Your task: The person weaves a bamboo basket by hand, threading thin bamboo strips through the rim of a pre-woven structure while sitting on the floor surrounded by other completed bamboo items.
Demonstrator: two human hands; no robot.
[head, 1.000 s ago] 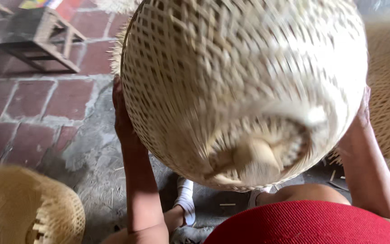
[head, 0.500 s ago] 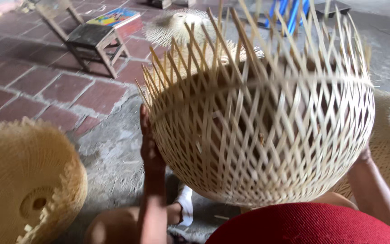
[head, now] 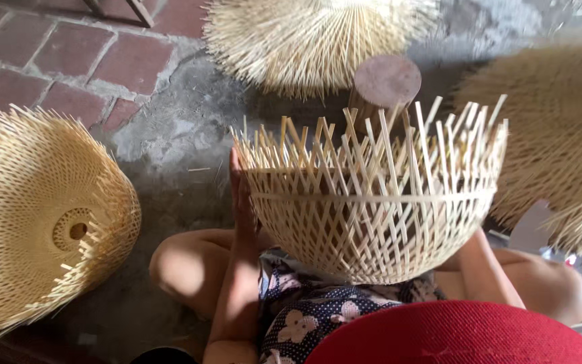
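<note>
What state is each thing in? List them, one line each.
woven bamboo basket: held up, open side up, rim unfinished with loose strips sticking out.
left hand: flat against the basket's side.
right hand: hidden behind the basket.
basket on the left: lying on its side.
basket at the top: on the ground, strips splayed.
wooden stump: upright.

Bright daylight, hard shadows on the ground, right edge blurred.
</note>
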